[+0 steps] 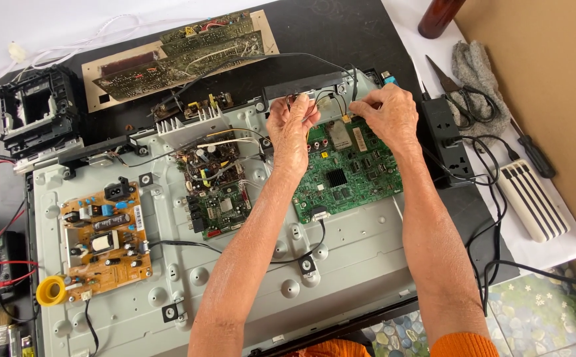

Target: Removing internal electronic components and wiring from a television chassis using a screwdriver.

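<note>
Here, thin wires (331, 99) are being handled at the top edge of the green main board (347, 168), which sits on the grey metal back panel (341, 264) of an opened flat television lying on the table. The left hand (291, 129) is closed, its fingertips pinching the wires just above the board; the right hand (387, 112) is curled, fingertips pressed at the board's upper edge. The step appears to be the seating or freeing of a small connector. Steady, fine finger pressure would likely be called for next, with the board kept flat.
</note>
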